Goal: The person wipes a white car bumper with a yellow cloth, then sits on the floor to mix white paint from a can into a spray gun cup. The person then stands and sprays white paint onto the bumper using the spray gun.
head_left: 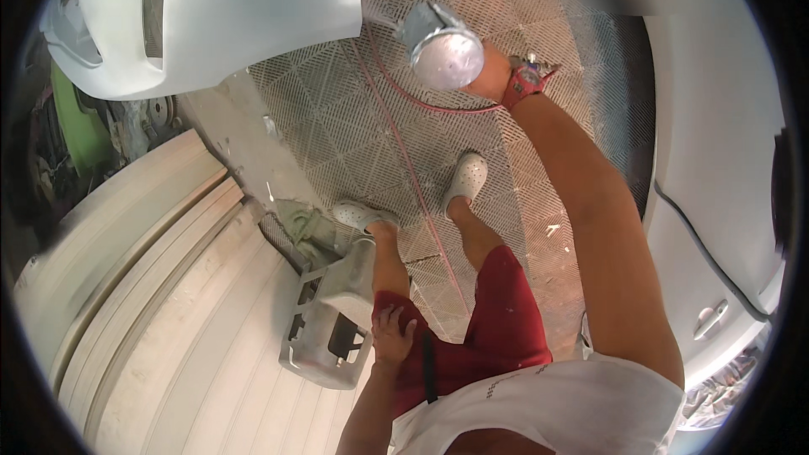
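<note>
My right hand (pixel 491 74) is closed around a spray gun (pixel 445 57) with a round cup on top. The cup and gun hide most of my fingers. A faint pale mist shows at the gun's front, close to the lower right corner of a light grey car bumper (pixel 261 0). A red hose (pixel 404 101) runs over the floor and up toward my right wrist. My left hand (pixel 392 335) lies against my thigh with its fingers apart, holding nothing.
A silver car (pixel 716 160) stands along the right side, a dark cable (pixel 704 232) across it. A grey moulded plastic part (pixel 324 350) sits by my left leg, next to a ribbed pale panel (pixel 194 345). Gridded mats (pixel 539 227) cover the floor, with the hose across them.
</note>
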`<state>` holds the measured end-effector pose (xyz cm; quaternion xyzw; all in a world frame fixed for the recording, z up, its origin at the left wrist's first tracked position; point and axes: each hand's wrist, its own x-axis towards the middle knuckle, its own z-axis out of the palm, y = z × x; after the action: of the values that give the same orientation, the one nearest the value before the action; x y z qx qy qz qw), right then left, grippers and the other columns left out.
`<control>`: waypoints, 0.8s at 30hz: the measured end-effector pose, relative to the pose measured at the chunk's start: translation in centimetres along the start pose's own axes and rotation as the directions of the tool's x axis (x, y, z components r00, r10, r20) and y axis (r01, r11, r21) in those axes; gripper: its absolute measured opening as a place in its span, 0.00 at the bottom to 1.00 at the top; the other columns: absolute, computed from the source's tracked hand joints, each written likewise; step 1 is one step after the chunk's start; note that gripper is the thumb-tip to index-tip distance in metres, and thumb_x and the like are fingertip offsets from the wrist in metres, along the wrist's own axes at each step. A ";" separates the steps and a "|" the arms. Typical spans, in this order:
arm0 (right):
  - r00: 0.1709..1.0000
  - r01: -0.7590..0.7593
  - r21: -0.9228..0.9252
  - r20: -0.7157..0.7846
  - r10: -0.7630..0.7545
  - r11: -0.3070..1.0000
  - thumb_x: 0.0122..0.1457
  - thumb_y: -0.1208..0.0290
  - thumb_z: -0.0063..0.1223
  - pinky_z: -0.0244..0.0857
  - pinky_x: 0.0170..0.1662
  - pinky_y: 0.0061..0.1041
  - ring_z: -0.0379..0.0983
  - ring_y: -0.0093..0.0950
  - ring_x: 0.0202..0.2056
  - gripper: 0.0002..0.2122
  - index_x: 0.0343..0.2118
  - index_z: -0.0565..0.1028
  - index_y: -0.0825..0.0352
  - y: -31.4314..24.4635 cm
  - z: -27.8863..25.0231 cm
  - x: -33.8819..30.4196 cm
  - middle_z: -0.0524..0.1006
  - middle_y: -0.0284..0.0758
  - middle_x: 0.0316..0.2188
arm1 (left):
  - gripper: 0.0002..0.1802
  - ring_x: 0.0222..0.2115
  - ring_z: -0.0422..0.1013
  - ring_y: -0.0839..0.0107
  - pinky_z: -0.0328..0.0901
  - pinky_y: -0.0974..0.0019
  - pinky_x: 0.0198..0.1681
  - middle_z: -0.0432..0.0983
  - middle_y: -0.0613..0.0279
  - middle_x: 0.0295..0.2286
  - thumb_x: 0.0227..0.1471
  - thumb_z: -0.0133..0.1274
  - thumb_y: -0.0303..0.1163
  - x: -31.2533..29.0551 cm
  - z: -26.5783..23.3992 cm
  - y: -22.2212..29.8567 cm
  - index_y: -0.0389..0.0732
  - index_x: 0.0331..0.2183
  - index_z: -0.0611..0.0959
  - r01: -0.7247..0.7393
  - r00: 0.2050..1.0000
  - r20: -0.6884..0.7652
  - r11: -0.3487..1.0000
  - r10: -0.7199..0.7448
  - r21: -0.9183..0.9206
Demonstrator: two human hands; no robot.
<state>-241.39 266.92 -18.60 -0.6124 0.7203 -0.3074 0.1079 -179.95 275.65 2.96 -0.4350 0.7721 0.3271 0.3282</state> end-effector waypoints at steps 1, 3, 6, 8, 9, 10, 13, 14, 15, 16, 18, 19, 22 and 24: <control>0.999 -0.017 0.030 0.045 0.016 0.999 0.59 0.48 0.66 0.78 0.41 0.45 0.82 0.47 0.36 0.21 0.45 0.83 0.61 -0.7 0.7 -0.5 0.83 0.43 0.37 | 0.31 0.62 0.66 0.42 0.61 0.41 0.66 0.73 0.46 0.60 0.57 0.67 0.46 0.1 0.3 -0.4 0.43 0.58 0.82 -0.023 0.998 -0.051 1.000 0.023 0.001; 0.995 -0.025 0.101 0.099 0.015 0.995 0.60 0.49 0.65 0.78 0.41 0.45 0.81 0.47 0.36 0.20 0.44 0.83 0.62 -2.7 1.8 -1.5 0.82 0.44 0.36 | 0.31 0.62 0.65 0.41 0.60 0.40 0.67 0.73 0.46 0.60 0.57 0.67 0.47 0.5 0.8 -1.2 0.43 0.58 0.82 0.070 0.997 -0.019 0.997 -0.069 0.033; 0.973 -0.153 0.109 0.193 0.130 0.982 0.63 0.48 0.63 0.78 0.40 0.44 0.82 0.46 0.38 0.21 0.45 0.83 0.63 -5.4 3.3 -1.5 0.82 0.44 0.37 | 0.34 0.65 0.62 0.41 0.56 0.38 0.69 0.70 0.45 0.63 0.58 0.65 0.51 2.5 1.3 -2.1 0.44 0.61 0.80 0.018 0.994 -0.112 1.000 -0.016 0.017; 0.948 -0.299 0.181 0.169 0.270 0.937 0.64 0.49 0.62 0.78 0.42 0.44 0.82 0.47 0.40 0.21 0.48 0.83 0.64 -8.4 4.3 -2.3 0.83 0.46 0.40 | 0.35 0.67 0.60 0.41 0.54 0.38 0.70 0.70 0.45 0.63 0.58 0.65 0.52 3.5 1.5 -2.8 0.43 0.61 0.80 0.028 0.992 -0.120 1.000 -0.029 -0.007; 0.926 -0.376 0.234 0.130 0.354 0.897 0.65 0.51 0.61 0.78 0.44 0.44 0.82 0.48 0.42 0.22 0.50 0.82 0.65 -10.1 4.8 -2.9 0.83 0.48 0.42 | 0.36 0.67 0.60 0.41 0.53 0.37 0.71 0.69 0.44 0.63 0.58 0.65 0.52 3.8 1.6 -3.2 0.43 0.61 0.80 0.050 0.993 -0.110 0.999 -0.050 -0.009; 0.900 -0.433 0.295 0.083 0.429 0.852 0.66 0.52 0.61 0.78 0.46 0.44 0.81 0.50 0.43 0.22 0.52 0.82 0.66 -11.3 5.3 -3.1 0.84 0.49 0.43 | 0.36 0.68 0.59 0.41 0.52 0.37 0.71 0.69 0.45 0.63 0.58 0.64 0.53 4.1 1.7 -3.6 0.42 0.61 0.79 0.039 0.993 -0.108 0.999 -0.040 -0.016; 0.768 -0.428 0.191 -0.439 0.467 0.883 0.69 0.58 0.58 0.77 0.48 0.38 0.85 0.45 0.41 0.24 0.62 0.77 0.69 -14.3 7.8 -2.0 0.85 0.50 0.45 | 0.37 0.68 0.59 0.43 0.49 0.38 0.73 0.69 0.46 0.64 0.59 0.62 0.56 4.8 1.9 -5.2 0.41 0.61 0.79 0.050 0.996 -0.070 0.999 -0.049 0.010; 0.667 -0.577 0.359 -0.310 0.677 0.733 0.73 0.59 0.53 0.75 0.50 0.34 0.85 0.38 0.42 0.27 0.68 0.71 0.71 -15.6 8.6 -1.8 0.86 0.49 0.44 | 0.38 0.69 0.58 0.44 0.48 0.38 0.73 0.68 0.46 0.64 0.59 0.62 0.57 4.9 1.9 -5.8 0.41 0.61 0.79 0.068 0.997 -0.044 0.997 -0.067 0.031; 0.622 -0.585 0.404 -0.333 0.708 0.704 0.73 0.60 0.52 0.75 0.50 0.34 0.85 0.36 0.42 0.26 0.68 0.71 0.71 -16.3 9.4 -1.2 0.87 0.48 0.43 | 0.39 0.69 0.58 0.46 0.48 0.38 0.73 0.68 0.46 0.65 0.59 0.61 0.58 5.0 1.9 -6.3 0.41 0.61 0.79 0.084 0.996 -0.022 0.995 -0.083 0.051; 0.574 -0.588 0.448 -0.354 0.738 0.673 0.74 0.60 0.51 0.75 0.49 0.33 0.85 0.34 0.42 0.26 0.69 0.70 0.72 -17.0 10.3 -0.5 0.87 0.47 0.41 | 0.39 0.70 0.57 0.47 0.47 0.38 0.74 0.68 0.47 0.65 0.59 0.60 0.59 5.2 1.8 -6.9 0.42 0.62 0.79 0.099 0.995 -0.007 0.993 -0.099 0.061; 0.485 -0.558 0.572 -0.364 0.795 0.602 0.73 0.59 0.51 0.70 0.60 0.38 0.79 0.44 0.55 0.28 0.69 0.69 0.74 -18.9 12.5 0.9 0.81 0.54 0.54 | 0.40 0.71 0.56 0.49 0.45 0.38 0.75 0.68 0.48 0.65 0.59 0.59 0.60 5.3 1.3 -7.9 0.42 0.62 0.78 0.139 0.988 0.047 0.986 -0.144 0.087; 0.455 -0.588 0.603 -0.304 0.837 0.539 0.73 0.59 0.52 0.67 0.65 0.40 0.76 0.50 0.62 0.29 0.69 0.69 0.76 -19.9 13.6 1.5 0.78 0.57 0.60 | 0.40 0.71 0.55 0.50 0.45 0.37 0.75 0.67 0.48 0.65 0.59 0.59 0.60 5.3 1.0 -8.3 0.43 0.63 0.78 0.128 0.990 0.044 0.988 -0.132 0.087; 0.413 -0.566 0.638 -0.329 0.849 0.522 0.74 0.58 0.50 0.71 0.57 0.37 0.80 0.43 0.54 0.29 0.69 0.68 0.76 -22.4 17.9 4.1 0.82 0.55 0.54 | 0.41 0.72 0.54 0.51 0.43 0.36 0.75 0.67 0.49 0.66 0.58 0.59 0.59 6.1 -0.4 -9.5 0.43 0.63 0.77 0.120 0.990 0.060 0.989 -0.126 0.091; 0.371 -0.533 0.693 -0.324 0.870 0.486 0.75 0.58 0.48 0.73 0.50 0.35 0.82 0.38 0.45 0.28 0.67 0.70 0.77 -23.8 21.1 5.9 0.85 0.50 0.47 | 0.40 0.72 0.55 0.51 0.42 0.36 0.75 0.66 0.50 0.66 0.57 0.60 0.58 6.9 -1.6 -10.4 0.44 0.63 0.78 0.110 0.993 0.030 0.991 -0.112 0.080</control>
<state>-212.07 253.36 -20.28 -0.0328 0.8026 -0.5823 0.1253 -173.88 267.04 -3.85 -0.4583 0.7530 0.2855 0.3760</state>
